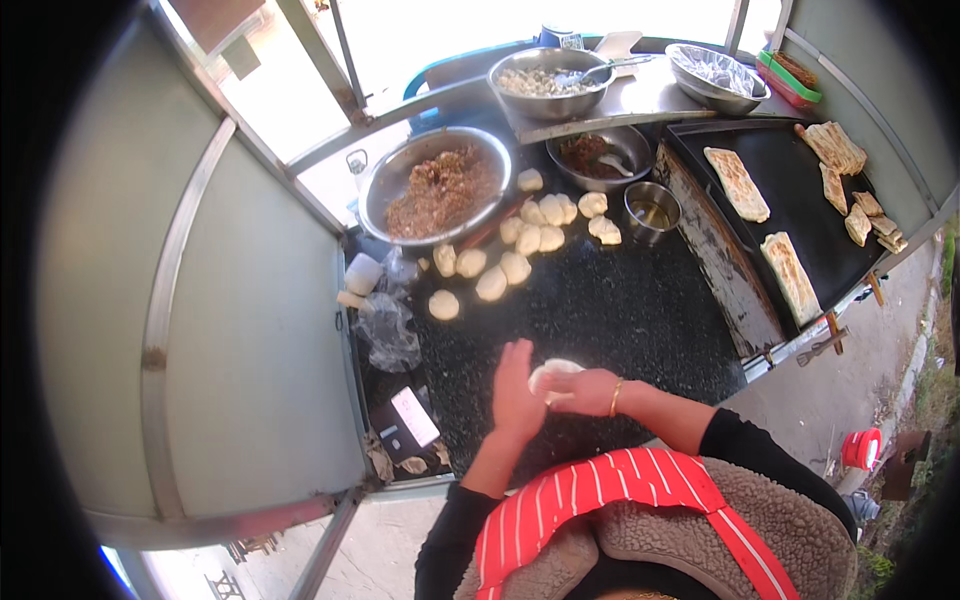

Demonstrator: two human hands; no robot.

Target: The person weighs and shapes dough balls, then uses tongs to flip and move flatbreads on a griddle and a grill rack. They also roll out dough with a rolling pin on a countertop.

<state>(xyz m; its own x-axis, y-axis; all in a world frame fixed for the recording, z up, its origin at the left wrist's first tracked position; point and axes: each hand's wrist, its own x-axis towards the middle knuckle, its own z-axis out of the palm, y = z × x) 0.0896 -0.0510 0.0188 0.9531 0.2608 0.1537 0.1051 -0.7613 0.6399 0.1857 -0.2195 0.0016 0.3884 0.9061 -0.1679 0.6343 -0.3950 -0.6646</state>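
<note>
A pale, rounded piece of dough is low in the middle of the head view, over the black speckled countertop. The fingers of my right hand lie across this dough and hide part of it; whether they grip or only press it is unclear. Beside its left edge, my left hand is stretched out with a straight palm and nothing visible in it. Several dough balls sit further up the counter, some touching one another.
A steel basin of minced filling stands at the back left, beside plastic bags. Right of the dough balls are a bowl of dark sauce and a cup of oil. A black griddle carries browned flatbreads.
</note>
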